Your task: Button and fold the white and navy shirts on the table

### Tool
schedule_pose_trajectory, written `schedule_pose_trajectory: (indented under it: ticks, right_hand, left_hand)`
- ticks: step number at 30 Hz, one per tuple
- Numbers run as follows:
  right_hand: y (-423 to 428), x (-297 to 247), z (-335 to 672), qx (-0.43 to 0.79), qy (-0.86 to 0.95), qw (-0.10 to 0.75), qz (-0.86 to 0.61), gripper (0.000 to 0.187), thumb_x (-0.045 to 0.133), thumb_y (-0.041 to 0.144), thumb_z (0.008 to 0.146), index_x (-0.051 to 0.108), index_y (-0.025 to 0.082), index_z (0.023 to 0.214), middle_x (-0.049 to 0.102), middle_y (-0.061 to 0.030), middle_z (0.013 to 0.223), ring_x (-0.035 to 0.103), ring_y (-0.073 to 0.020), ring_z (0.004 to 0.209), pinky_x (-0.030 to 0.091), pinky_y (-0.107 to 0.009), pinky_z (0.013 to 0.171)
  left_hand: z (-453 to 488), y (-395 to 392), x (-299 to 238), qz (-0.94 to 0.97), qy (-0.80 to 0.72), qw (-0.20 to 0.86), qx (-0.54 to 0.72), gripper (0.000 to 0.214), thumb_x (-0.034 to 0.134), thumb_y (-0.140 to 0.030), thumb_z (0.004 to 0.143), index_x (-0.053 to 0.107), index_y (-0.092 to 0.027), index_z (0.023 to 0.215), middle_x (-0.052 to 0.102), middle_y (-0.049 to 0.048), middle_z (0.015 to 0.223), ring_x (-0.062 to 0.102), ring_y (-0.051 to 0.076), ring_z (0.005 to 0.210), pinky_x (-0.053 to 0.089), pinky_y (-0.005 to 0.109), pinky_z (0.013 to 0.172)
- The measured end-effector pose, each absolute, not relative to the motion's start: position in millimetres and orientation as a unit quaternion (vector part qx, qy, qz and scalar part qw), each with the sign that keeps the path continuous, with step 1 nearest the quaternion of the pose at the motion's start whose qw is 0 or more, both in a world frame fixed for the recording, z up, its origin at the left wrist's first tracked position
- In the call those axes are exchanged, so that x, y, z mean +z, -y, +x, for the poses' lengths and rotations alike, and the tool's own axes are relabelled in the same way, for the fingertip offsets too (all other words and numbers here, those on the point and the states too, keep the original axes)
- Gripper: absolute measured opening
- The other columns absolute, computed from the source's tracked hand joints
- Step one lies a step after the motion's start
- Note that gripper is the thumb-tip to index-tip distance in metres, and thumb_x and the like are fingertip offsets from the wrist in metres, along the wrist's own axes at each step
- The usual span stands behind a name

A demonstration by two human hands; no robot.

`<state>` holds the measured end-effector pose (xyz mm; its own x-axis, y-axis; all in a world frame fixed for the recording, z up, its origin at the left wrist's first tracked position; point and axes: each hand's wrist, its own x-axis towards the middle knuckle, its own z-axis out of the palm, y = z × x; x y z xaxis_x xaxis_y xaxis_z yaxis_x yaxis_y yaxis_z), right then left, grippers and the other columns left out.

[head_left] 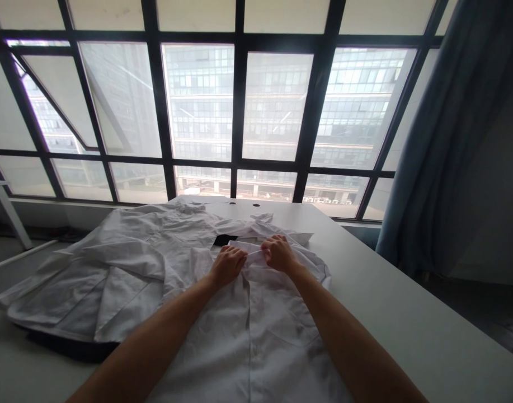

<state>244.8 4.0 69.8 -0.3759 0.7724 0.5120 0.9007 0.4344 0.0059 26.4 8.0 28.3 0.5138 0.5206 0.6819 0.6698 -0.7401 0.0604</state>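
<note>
A white button-up shirt (277, 330) lies front side up on the table, its placket running toward me. At its collar end, my left hand (229, 263) pinches the fabric with closed fingers. My right hand (278, 253) grips the same edge a short way to the right, fingers closed as well. A narrow strip of the collar fabric stretches between the two hands. Just beyond my left hand lies a small black item (225, 240), partly covered by cloth. The exact spot under my fingertips is hidden.
More crumpled white garments (126, 252) spread over the left of the table, with dark cloth (71, 346) under their near edge. The white table (390, 302) extends right and back toward large windows. A blue-grey curtain (441, 140) hangs at right. Another white table's leg (13, 215) stands at left.
</note>
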Motion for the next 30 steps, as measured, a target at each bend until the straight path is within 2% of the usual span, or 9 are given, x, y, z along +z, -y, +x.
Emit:
schedule_pose_trajectory:
  ticks: [7,13,30]
  right_hand:
    - [-3.5,69.8,245.6,-0.142,0.817,0.212,-0.517,0.024,0.058,0.011,0.076,0.075,0.018,0.092,0.073,-0.0095,0.101,0.059,-0.0268,0.103,0.029,-0.04,0.105]
    - [-6.1,67.7,245.1,-0.145,0.817,0.209,-0.518,0.021,0.057,0.014,0.081,0.075,0.018,0.091,0.073,-0.0095,0.1,0.059,-0.0258,0.102,0.032,-0.039,0.102]
    - [-7.5,64.2,244.4,-0.131,0.817,0.198,-0.526,0.025,0.056,0.014,0.08,0.075,0.017,0.095,0.073,-0.01,0.101,0.059,-0.026,0.101,0.034,-0.038,0.098]
  left_hand:
    - [27.4,-9.2,27.7,-0.864,0.343,0.104,-0.353,0.016,0.052,-0.021,0.098,0.067,-0.021,0.099,0.072,0.004,0.089,0.065,0.021,0.091,0.044,0.039,0.092]
    - [26.6,-9.2,26.7,-0.864,0.344,0.108,-0.351,0.016,0.052,-0.022,0.098,0.068,-0.02,0.099,0.072,0.0037,0.091,0.065,0.021,0.09,0.043,0.038,0.091]
    - [26.4,-8.1,27.7,-0.868,0.347,0.103,-0.339,0.016,0.053,-0.022,0.097,0.068,-0.02,0.1,0.073,0.0045,0.093,0.066,0.022,0.092,0.044,0.038,0.091]
